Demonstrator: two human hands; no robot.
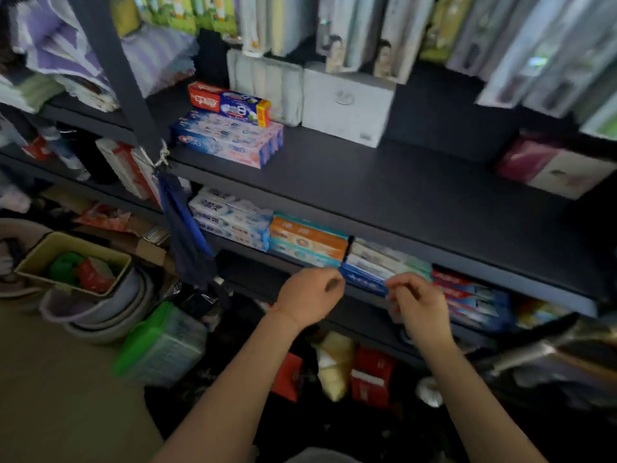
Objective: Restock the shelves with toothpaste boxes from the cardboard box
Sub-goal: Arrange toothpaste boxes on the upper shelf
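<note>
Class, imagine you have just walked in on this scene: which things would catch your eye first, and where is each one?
First, the two hands at the front edge of the lower shelf: the left hand and right hand hold the ends of a blue toothpaste box. Next, the orange boxes just left of it, and the red-and-blue box topping a stack on the upper shelf.

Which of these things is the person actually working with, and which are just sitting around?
Part of the job:
- blue toothpaste box, held at its ends by the left hand and right hand
- orange toothpaste boxes
- lower shelf

Just lying about:
- green basket
- stacked basins
- folded towels
</note>
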